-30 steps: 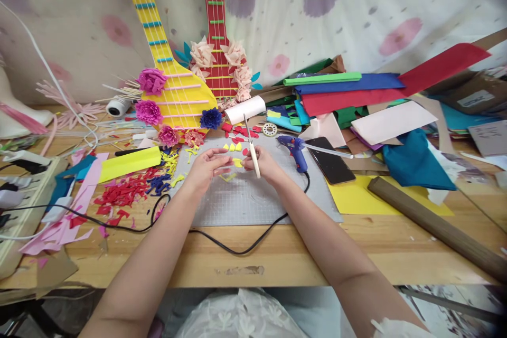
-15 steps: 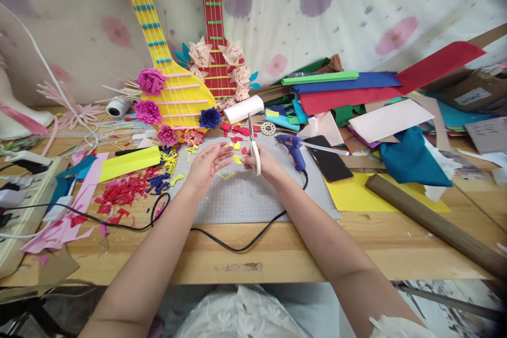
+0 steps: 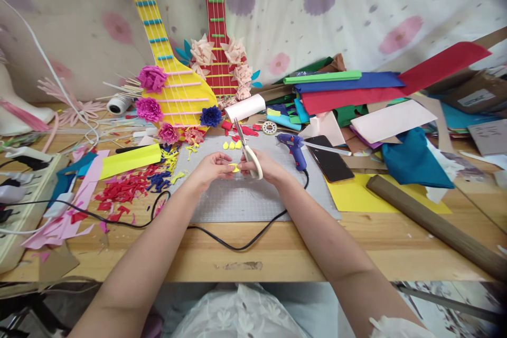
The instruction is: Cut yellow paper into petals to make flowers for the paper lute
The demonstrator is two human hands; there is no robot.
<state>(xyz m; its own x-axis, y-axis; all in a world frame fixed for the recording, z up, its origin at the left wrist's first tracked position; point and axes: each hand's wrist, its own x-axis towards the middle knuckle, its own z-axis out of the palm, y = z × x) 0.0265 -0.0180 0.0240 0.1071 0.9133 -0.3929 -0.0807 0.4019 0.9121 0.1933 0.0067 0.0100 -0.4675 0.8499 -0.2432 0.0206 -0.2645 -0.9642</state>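
Observation:
Over the grey cutting mat (image 3: 253, 203), my left hand (image 3: 213, 168) pinches a small yellow paper piece (image 3: 235, 168) between thumb and fingers. Fingertips of my right hand (image 3: 271, 167) meet the same piece from the other side. White-handled scissors (image 3: 252, 161) are also in my right hand, with the blades pointing up and away to the left. Just beyond the hands, several yellow petal-shaped pieces (image 3: 232, 146) lie in a row on the mat. Some red pieces (image 3: 249, 131) are scattered behind them.
A blue glue gun (image 3: 295, 150) rests right of my hands, its black cord looping in front. Beside it lies a phone (image 3: 330, 158). Red, blue and yellow scraps (image 3: 127, 187) cover the left side. A yellow paper-flowered instrument (image 3: 184, 95) and a red one (image 3: 217, 63) stand behind.
My left hand's spread fingers have closed on the yellow piece. The scissors now tilt further left. Thin yellow strips seen on the mat between my hands no longer show there.

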